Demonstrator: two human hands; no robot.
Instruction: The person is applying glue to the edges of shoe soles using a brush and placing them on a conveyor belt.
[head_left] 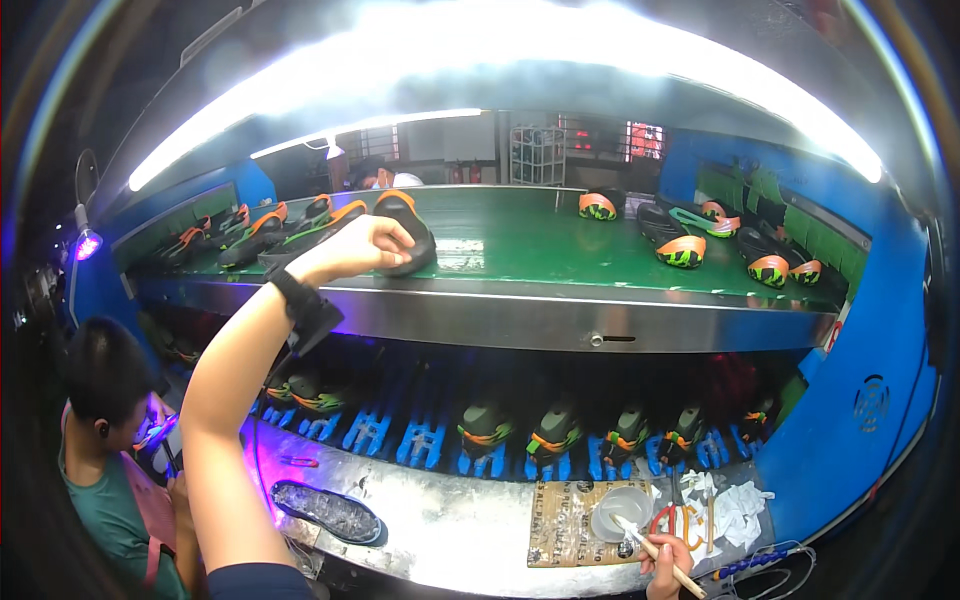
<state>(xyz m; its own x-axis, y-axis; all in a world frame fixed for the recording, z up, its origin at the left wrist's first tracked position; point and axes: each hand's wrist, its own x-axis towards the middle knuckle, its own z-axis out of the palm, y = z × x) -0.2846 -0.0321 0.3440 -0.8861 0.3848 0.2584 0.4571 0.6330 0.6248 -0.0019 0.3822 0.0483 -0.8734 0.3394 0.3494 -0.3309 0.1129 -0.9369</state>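
Reaching up to the green conveyor, my left hand (365, 248) is closed at the edge of a black shoe sole (420, 242) with an orange tip; the fingers partly hide it. My right hand (668, 568), low at the right, grips a brush (655, 550) by its pale handle. The bristle end dips into a clear plastic cup (622, 508), which stands on a piece of brown cardboard (560, 520). On the metal bench, left of the cardboard, lies another dark shoe sole (328, 510) with a whitish, wet-looking surface.
More soles rest on the conveyor (520, 245), left and right. Below, several dark green and orange shoe uppers (555, 435) sit on blue holders. Red-handled pliers (663, 520) and crumpled white paper (740, 510) lie beside the cup. A co-worker (110, 450) sits at the left.
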